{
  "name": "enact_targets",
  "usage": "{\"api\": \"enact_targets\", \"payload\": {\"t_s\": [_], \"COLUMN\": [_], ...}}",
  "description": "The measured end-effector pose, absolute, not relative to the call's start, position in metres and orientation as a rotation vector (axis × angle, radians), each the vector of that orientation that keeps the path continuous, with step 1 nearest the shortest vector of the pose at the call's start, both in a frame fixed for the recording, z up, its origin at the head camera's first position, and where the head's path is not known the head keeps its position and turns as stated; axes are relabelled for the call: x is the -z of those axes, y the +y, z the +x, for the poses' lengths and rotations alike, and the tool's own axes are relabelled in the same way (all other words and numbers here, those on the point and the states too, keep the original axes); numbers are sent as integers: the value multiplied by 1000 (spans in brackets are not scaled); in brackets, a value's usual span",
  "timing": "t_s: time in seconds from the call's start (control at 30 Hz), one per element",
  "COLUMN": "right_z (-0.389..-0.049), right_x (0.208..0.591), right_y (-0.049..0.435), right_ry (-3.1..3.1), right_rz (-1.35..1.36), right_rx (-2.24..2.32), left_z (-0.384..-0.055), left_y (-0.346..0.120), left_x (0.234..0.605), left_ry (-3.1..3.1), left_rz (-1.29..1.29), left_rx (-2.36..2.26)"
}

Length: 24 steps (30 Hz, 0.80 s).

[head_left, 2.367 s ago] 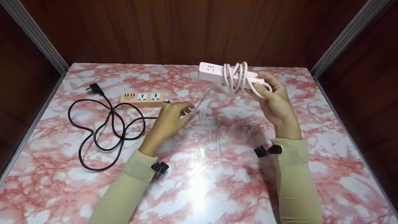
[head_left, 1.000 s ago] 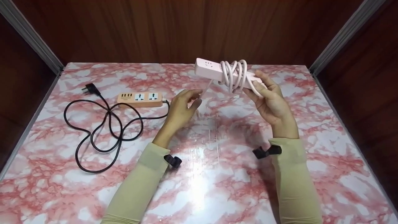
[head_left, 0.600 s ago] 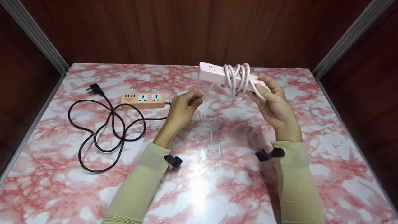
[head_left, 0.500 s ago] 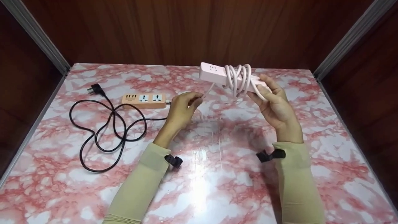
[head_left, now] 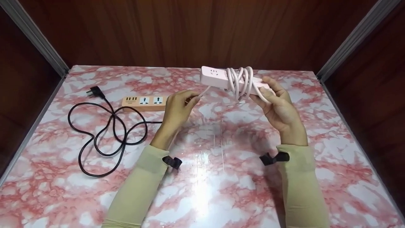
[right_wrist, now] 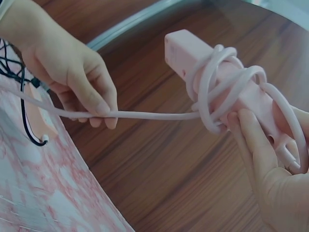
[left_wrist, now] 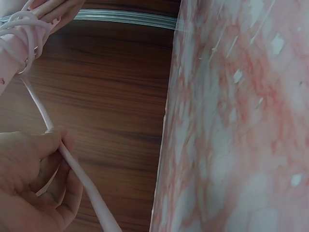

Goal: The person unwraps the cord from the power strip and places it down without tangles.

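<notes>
My right hand [head_left: 283, 107] grips one end of a pink power strip [head_left: 214, 76], raised over the table and lying roughly level. Several loops of its pink cord [head_left: 235, 80] are wound around the strip's middle. From those loops a length of cord [right_wrist: 154, 115] runs out to my left hand [head_left: 178, 109], which pinches it between thumb and fingertips. In the left wrist view, the cord [left_wrist: 91, 188] passes through the left hand's fingers and carries on past them. Part of the power strip is covered by the right hand's fingers.
An orange power strip [head_left: 134, 104] lies on the marbled table [head_left: 240, 190], its right end hidden behind the left hand. Its black cord [head_left: 95, 136] sprawls in loops at the left, ending in a black plug [head_left: 96, 91]. Dark wood panels [head_left: 190, 31] enclose the back and sides.
The left hand first rose and moved right along the pink cord, then pulled back left with the cord pinched. The right hand keeps its grip on the pink power strip.
</notes>
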State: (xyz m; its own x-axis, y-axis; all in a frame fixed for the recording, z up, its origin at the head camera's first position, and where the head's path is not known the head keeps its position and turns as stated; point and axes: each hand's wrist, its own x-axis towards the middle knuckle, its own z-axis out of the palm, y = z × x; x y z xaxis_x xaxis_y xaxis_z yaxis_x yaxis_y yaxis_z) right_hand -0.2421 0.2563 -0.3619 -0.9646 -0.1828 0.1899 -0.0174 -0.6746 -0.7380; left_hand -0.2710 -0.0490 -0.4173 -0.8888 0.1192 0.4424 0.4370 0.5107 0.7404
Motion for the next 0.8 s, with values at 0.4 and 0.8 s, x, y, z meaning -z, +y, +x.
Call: {"api": "enact_targets", "payload": {"t_s": [0.4,0.8], "right_z": [-240,-239], "right_x": [361,360], "right_y": [256,255], "right_ry": [1239,1234], "right_rz": [-390,-412], "right_rx": [2755,2737], "left_z": [-274,-267], "left_y": [-63,-72], "left_x": [402,381], "left_ry": [-2334,-2169], "left_rz": [-468,-373], "left_rx": [1286,1302]}}
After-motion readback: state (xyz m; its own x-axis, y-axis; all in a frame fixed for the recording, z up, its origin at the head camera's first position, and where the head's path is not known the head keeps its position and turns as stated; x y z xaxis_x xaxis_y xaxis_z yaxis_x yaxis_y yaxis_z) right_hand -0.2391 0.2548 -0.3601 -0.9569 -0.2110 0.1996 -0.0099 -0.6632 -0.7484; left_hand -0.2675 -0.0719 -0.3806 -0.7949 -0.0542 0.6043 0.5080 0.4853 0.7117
